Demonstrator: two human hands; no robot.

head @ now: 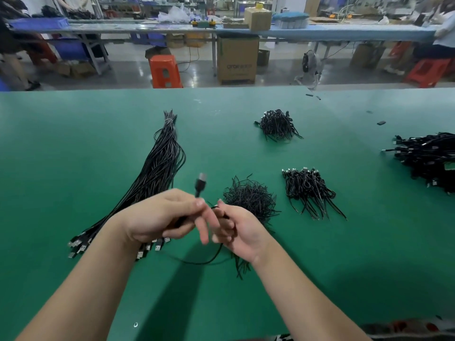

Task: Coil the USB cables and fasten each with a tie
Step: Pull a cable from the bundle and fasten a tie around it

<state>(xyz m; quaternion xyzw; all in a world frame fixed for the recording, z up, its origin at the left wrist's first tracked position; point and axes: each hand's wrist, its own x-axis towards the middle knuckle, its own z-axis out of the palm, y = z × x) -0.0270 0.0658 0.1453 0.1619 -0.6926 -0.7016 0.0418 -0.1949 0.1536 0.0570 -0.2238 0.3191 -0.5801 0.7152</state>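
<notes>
Hands met above the green desk (73, 134): left hand (157, 215) clamped on a USB cable (200, 184) behind its plug, right hand (236, 230) pinching its slack. Thin, light and limp, it looked best held near the plug.

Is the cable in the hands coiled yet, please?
Not yet. The cable hangs in a loose loop from the left hand and right hand.

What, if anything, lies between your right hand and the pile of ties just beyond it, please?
Nothing visible does. The right hand sits right beside the ties, with only bare mat around; the cable is off to its left.
</notes>
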